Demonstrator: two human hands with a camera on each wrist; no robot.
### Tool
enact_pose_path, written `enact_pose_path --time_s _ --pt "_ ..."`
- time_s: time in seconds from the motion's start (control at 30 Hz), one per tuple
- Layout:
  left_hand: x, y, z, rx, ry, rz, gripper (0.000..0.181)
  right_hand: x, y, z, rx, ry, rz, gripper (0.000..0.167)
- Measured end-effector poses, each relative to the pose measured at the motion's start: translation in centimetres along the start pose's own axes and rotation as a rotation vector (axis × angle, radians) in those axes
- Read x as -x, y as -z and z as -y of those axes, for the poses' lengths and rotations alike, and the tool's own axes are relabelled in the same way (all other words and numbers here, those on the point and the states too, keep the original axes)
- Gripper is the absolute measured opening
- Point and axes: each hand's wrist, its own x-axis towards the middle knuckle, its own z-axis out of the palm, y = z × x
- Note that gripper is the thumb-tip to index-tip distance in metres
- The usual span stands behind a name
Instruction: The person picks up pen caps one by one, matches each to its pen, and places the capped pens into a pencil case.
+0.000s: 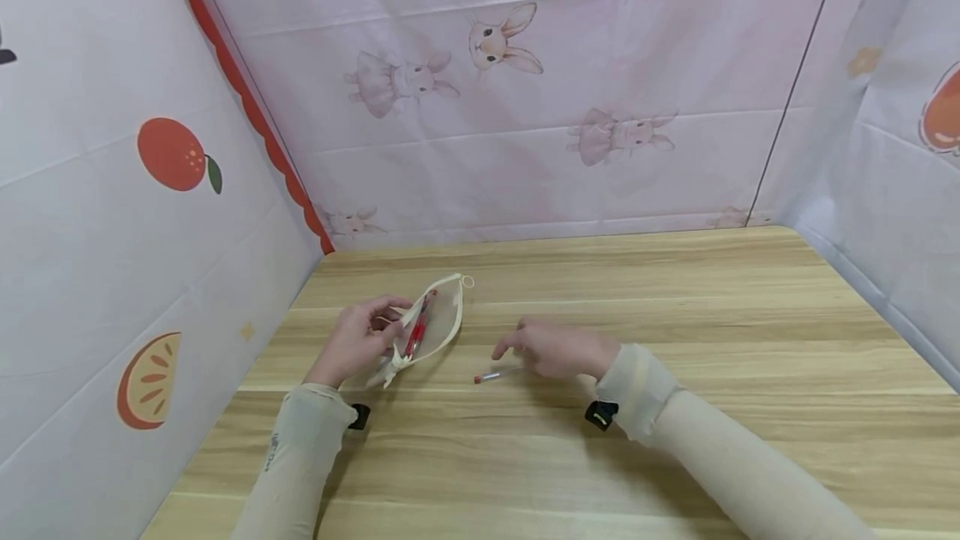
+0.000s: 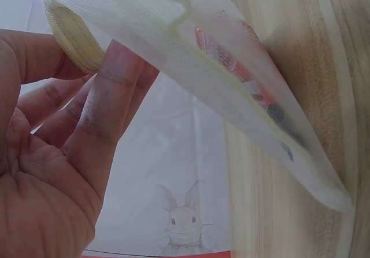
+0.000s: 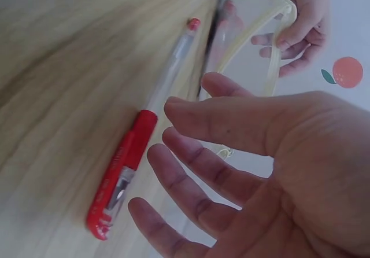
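My left hand (image 1: 358,342) pinches the rim of a pale zippered mesh pouch (image 1: 450,319) between thumb and fingers. The pouch's mouth gapes, and red pens (image 1: 417,333) lie inside. In the left wrist view, the thumb presses the cream zipper edge (image 2: 75,38). A clear-barrelled pen with a red cap (image 3: 124,168) lies on the table to the right of the pouch. Just over it hovers my right hand (image 1: 558,347), fingers parted and slightly bent, holding nothing. In the head view this hand hides the pen's capped end.
The wood-grain table (image 1: 675,298) spreads under both hands. A rabbit-print sheet (image 1: 465,165) hangs behind it, and a fruit-print sheet (image 1: 82,215) lines the left side. A ring pull (image 1: 468,282) sits at the pouch's far corner.
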Motion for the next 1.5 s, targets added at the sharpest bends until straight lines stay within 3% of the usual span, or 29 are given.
enact_pose_path --time_s 0.37,1.13,1.37,1.5 --pt "0.2 -0.1 -0.3 -0.012 0.011 -0.004 0.033 0.4 -0.7 0.2 0.027 -0.032 0.007 0.05" --pt "0.1 -0.3 -0.3 -0.035 0.006 -0.004 0.032 0.3 -1.2 -0.1 0.071 0.047 -0.045 0.052" --pt "0.1 -0.2 -0.2 -0.025 0.001 0.005 0.032 0.3 -1.2 -0.2 0.048 0.033 -0.033 0.051" --pt "0.1 -0.3 -0.1 -0.024 -0.001 0.001 0.032 0.2 -1.0 -0.5 -0.027 -0.007 -0.014 0.053"
